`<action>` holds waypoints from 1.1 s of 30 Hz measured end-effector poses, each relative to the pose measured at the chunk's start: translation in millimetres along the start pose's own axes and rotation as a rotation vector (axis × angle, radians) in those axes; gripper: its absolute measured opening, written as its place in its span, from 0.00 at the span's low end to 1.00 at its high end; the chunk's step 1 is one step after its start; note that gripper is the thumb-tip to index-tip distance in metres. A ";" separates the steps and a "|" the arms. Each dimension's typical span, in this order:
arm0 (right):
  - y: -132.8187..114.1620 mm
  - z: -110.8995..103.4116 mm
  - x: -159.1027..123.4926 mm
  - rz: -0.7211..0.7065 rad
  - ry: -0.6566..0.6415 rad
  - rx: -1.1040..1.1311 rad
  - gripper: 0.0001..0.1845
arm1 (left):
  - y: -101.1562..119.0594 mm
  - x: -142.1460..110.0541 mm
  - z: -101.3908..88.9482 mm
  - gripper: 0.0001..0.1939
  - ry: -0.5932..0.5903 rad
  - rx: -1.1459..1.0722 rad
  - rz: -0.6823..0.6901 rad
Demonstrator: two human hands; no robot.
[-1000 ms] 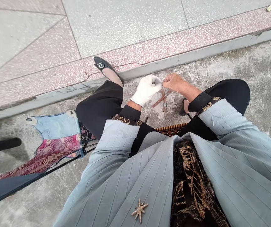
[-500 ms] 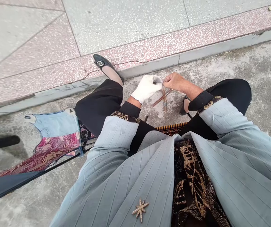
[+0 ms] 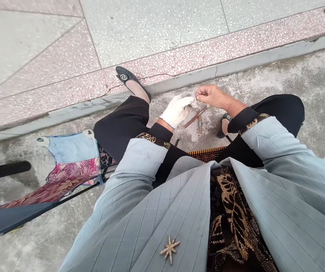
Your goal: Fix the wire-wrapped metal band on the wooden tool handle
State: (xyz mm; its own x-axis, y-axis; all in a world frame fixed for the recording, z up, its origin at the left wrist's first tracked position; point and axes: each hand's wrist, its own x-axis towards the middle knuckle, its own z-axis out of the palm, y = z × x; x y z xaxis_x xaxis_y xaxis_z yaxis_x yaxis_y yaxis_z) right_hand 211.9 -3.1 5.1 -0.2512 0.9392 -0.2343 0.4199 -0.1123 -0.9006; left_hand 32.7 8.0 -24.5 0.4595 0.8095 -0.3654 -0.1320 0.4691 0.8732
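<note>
My left hand (image 3: 178, 109) wears a white knitted glove, its fingers curled and thumb pressed towards the fingertips. Bare and pinching, my right hand (image 3: 211, 96) is close beside the gloved fingertips. Something thin and pale seems to run between the two hands, too small to make out. On the concrete just below them lies a rusty reddish-brown rod (image 3: 191, 121). It crosses a second rusty, narrow piece (image 3: 200, 127), whose upper end is hidden near the glove. I cannot tell whether these two pieces are joined as one tool.
A woven seat edge (image 3: 207, 154) shows between my legs. To the left is a folding chair with patchwork cloth (image 3: 74, 151), near a black bar (image 3: 6, 170). A low step edge (image 3: 179, 80) runs ahead, with my shoe (image 3: 126, 75) against it.
My left hand has lowered slightly and its fingers have turned inward. My right hand has risen a little, with its fingertips still pinched. The rusty pieces stay on the ground.
</note>
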 end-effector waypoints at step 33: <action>-16.1 12.5 -3.0 0.218 0.205 -0.282 0.06 | 25.8 -11.7 0.1 0.06 0.127 0.716 0.234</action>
State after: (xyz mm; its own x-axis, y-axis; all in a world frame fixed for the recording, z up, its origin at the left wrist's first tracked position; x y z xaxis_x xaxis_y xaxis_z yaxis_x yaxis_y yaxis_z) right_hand 195.0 -8.1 15.6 0.0372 0.9518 -0.3045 0.6739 -0.2489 -0.6957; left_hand 24.0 10.7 2.3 0.3795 0.9143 -0.1414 0.4082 -0.0284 0.9124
